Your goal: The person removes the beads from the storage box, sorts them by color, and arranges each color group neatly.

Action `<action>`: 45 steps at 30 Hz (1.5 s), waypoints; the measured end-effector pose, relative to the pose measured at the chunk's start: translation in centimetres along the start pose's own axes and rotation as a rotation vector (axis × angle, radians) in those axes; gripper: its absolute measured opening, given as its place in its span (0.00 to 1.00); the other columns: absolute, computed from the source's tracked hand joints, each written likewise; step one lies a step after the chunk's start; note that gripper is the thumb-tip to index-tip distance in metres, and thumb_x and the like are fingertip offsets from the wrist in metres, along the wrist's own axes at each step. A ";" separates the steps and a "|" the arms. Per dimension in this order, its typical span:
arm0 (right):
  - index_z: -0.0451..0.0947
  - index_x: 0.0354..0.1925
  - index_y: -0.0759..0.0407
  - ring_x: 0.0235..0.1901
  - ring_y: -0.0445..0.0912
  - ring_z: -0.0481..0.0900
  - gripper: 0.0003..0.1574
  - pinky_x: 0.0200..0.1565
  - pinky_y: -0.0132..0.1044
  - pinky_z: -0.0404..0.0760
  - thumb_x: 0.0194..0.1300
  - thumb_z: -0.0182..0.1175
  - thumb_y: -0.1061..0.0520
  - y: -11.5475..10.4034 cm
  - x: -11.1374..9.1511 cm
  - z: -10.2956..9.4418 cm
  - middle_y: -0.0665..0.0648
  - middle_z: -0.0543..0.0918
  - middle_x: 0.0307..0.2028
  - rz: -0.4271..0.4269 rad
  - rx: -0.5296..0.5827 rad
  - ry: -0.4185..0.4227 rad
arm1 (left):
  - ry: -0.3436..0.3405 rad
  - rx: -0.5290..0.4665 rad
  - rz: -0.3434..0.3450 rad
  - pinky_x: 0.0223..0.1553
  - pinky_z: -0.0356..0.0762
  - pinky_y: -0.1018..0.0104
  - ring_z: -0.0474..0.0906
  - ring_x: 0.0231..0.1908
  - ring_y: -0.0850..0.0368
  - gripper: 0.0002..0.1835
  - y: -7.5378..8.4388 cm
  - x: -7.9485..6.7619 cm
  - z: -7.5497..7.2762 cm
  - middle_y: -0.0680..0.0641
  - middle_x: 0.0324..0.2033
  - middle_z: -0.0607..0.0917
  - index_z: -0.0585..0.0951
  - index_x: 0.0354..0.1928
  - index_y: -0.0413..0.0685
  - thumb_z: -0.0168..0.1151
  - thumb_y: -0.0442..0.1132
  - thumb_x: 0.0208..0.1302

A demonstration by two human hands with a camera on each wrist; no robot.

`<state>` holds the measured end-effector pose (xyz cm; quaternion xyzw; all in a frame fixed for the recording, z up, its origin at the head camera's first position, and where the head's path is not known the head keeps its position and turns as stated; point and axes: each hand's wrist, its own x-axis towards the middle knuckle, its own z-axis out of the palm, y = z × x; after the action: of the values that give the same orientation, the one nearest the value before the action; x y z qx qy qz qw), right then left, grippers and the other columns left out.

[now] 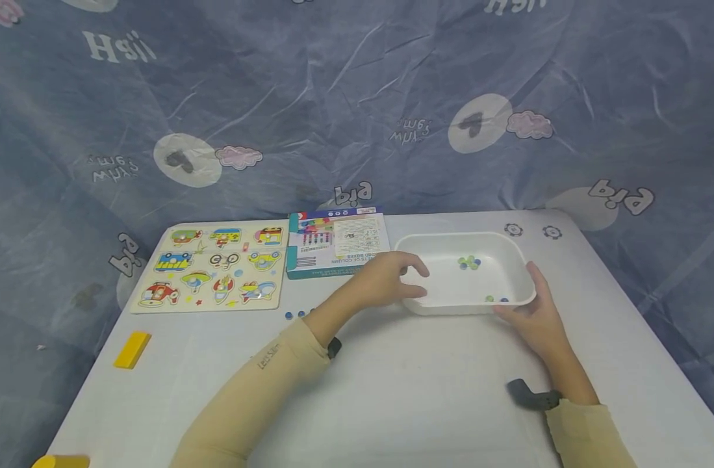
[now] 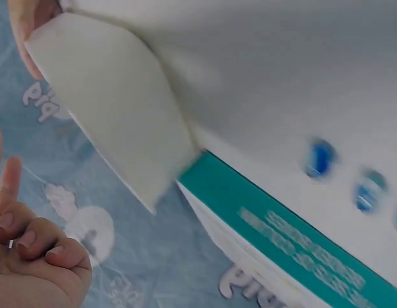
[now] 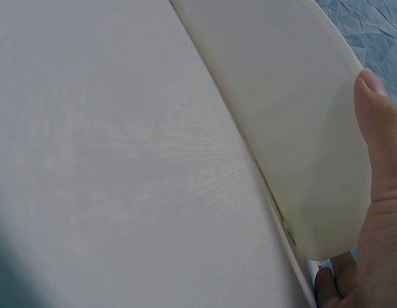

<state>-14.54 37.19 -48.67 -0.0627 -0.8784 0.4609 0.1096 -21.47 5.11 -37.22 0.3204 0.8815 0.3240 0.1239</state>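
A white plastic tray (image 1: pixel 441 250) stands toward the right of the table, with several green and blue marbles (image 1: pixel 469 262) inside and a couple more by its near wall. My right hand (image 1: pixel 535 318) grips the tray's near right corner, thumb along the front wall and fingers at the right end. Over the tray's left end reaches my left hand (image 1: pixel 386 279), index finger and thumb spread apart and nothing seen between them. The left wrist view shows its other fingers (image 2: pixel 38 237) bent. Blue marbles (image 2: pixel 320 158) lie on the table beside the left forearm.
Behind the left hand lies a teal and white box (image 1: pixel 339 247). A wooden vehicle puzzle board (image 1: pixel 216 266) sits at the back left. A yellow block (image 1: pixel 132 350) lies at the left edge, another yellow piece (image 1: pixel 61 461) at the front left corner. A patterned blue cloth (image 1: pixel 333 117) hangs behind.
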 end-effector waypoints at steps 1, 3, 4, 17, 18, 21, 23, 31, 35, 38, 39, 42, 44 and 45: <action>0.31 0.73 0.31 0.74 0.56 0.37 0.71 0.70 0.61 0.36 0.50 0.72 0.48 0.0 0.0 0.0 0.51 0.41 0.75 0.000 0.001 0.000 | -0.002 0.001 0.010 0.50 0.75 0.63 0.76 0.49 0.57 0.15 0.4 0.5 0.4 0.57 0.46 0.82 0.80 0.46 0.63 0.68 0.51 0.56; 0.31 0.73 0.31 0.74 0.56 0.38 0.71 0.69 0.61 0.37 0.50 0.72 0.48 -0.1 0.0 0.0 0.51 0.41 0.75 0.003 0.000 0.001 | -0.007 -0.013 0.020 0.52 0.75 0.62 0.75 0.50 0.58 0.16 1.0 1.7 1.1 0.56 0.49 0.82 0.80 0.48 0.62 0.66 0.50 0.57; 0.31 0.73 0.31 0.74 0.57 0.38 0.71 0.69 0.62 0.37 0.50 0.72 0.47 -0.1 0.0 0.0 0.51 0.41 0.75 0.006 -0.006 0.004 | -0.007 -0.021 0.023 0.52 0.75 0.62 0.75 0.50 0.60 0.16 1.2 2.3 1.5 0.56 0.50 0.81 0.80 0.49 0.62 0.66 0.50 0.58; 0.31 0.73 0.32 0.74 0.59 0.40 0.70 0.68 0.64 0.41 0.51 0.72 0.49 -0.1 0.0 -0.1 0.53 0.41 0.75 0.003 0.028 -0.023 | -0.095 -0.124 -0.057 0.47 0.74 0.68 0.74 0.46 0.64 0.17 1.0 9.4 7.7 0.58 0.52 0.79 0.80 0.49 0.64 0.67 0.49 0.57; 0.31 0.73 0.32 0.74 0.59 0.40 0.70 0.68 0.64 0.41 0.51 0.72 0.49 0.0 -0.1 -0.1 0.53 0.41 0.75 0.001 0.037 -0.026 | -0.100 -0.129 -0.060 0.47 0.74 0.68 0.74 0.45 0.65 0.16 1.1 9.7 8.1 0.59 0.51 0.79 0.80 0.48 0.64 0.68 0.49 0.56; 0.31 0.73 0.31 0.74 0.59 0.40 0.70 0.68 0.63 0.42 0.51 0.72 0.51 0.0 -0.1 0.0 0.50 0.40 0.75 -0.001 0.058 -0.037 | -0.114 -0.138 -0.052 0.47 0.74 0.70 0.75 0.42 0.65 0.15 1.2 10.4 9.1 0.60 0.48 0.81 0.81 0.46 0.63 0.69 0.47 0.55; 0.31 0.72 0.30 0.74 0.58 0.41 0.70 0.68 0.63 0.43 0.51 0.72 0.51 0.0 -0.1 0.0 0.49 0.40 0.75 0.003 0.056 -0.036 | -0.127 -0.140 -0.048 0.49 0.74 0.70 0.76 0.42 0.66 0.15 1.3 10.7 9.5 0.60 0.47 0.81 0.82 0.45 0.62 0.69 0.46 0.55; 0.31 0.72 0.31 0.73 0.60 0.41 0.71 0.67 0.64 0.44 0.50 0.72 0.50 -0.4 -0.1 0.1 0.51 0.40 0.75 0.014 0.044 -0.035 | -0.159 -0.191 -0.074 0.59 0.71 0.63 0.75 0.56 0.62 0.12 1.3 11.2 10.5 0.59 0.54 0.80 0.83 0.44 0.62 0.66 0.46 0.56; 0.30 0.73 0.31 0.73 0.60 0.42 0.72 0.68 0.64 0.45 0.50 0.73 0.49 -0.4 -0.1 0.1 0.50 0.41 0.75 0.025 0.037 -0.036 | -0.173 -0.175 -0.057 0.61 0.69 0.63 0.74 0.57 0.63 0.11 1.2 11.5 10.9 0.59 0.53 0.81 0.84 0.44 0.62 0.65 0.47 0.58; 0.30 0.73 0.31 0.74 0.58 0.42 0.72 0.68 0.62 0.45 0.50 0.73 0.50 -0.3 0.0 0.0 0.49 0.41 0.75 0.023 0.050 -0.038 | -0.194 -0.147 -0.059 0.60 0.70 0.63 0.75 0.54 0.64 0.10 1.3 11.6 11.1 0.60 0.50 0.83 0.84 0.43 0.64 0.64 0.48 0.58; 0.30 0.73 0.32 0.74 0.58 0.42 0.72 0.68 0.62 0.46 0.50 0.72 0.51 -0.3 0.0 0.0 0.49 0.41 0.75 0.019 0.051 -0.037 | -0.201 -0.145 -0.067 0.58 0.71 0.64 0.76 0.52 0.65 0.10 1.3 11.7 11.2 0.60 0.48 0.83 0.84 0.43 0.65 0.64 0.48 0.58; 0.30 0.73 0.32 0.74 0.58 0.42 0.71 0.68 0.61 0.46 0.51 0.72 0.51 -0.2 -0.1 0.0 0.50 0.41 0.75 0.009 0.054 -0.035 | -0.213 -0.112 -0.080 0.59 0.71 0.65 0.76 0.52 0.66 0.10 1.5 11.9 11.3 0.61 0.48 0.84 0.84 0.42 0.66 0.65 0.49 0.56; 0.30 0.73 0.32 0.74 0.58 0.42 0.71 0.68 0.61 0.45 0.51 0.72 0.51 -0.1 -0.1 0.0 0.50 0.41 0.75 0.006 0.051 -0.033 | -0.215 -0.086 -0.078 0.60 0.70 0.66 0.76 0.54 0.66 0.11 1.6 11.9 11.4 0.62 0.48 0.84 0.84 0.42 0.66 0.66 0.49 0.56; 0.30 0.73 0.32 0.74 0.57 0.42 0.71 0.69 0.61 0.45 0.51 0.72 0.51 -0.1 -0.1 0.0 0.49 0.41 0.75 0.005 0.051 -0.032 | -0.215 -0.067 -0.069 0.60 0.69 0.66 0.76 0.54 0.66 0.11 1.6 12.0 11.4 0.62 0.48 0.84 0.84 0.42 0.66 0.66 0.49 0.56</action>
<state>-14.45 37.08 -48.61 -0.0545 -0.8679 0.4843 0.0961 -24.97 19.39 -44.95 0.3184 0.8622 0.3129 0.2394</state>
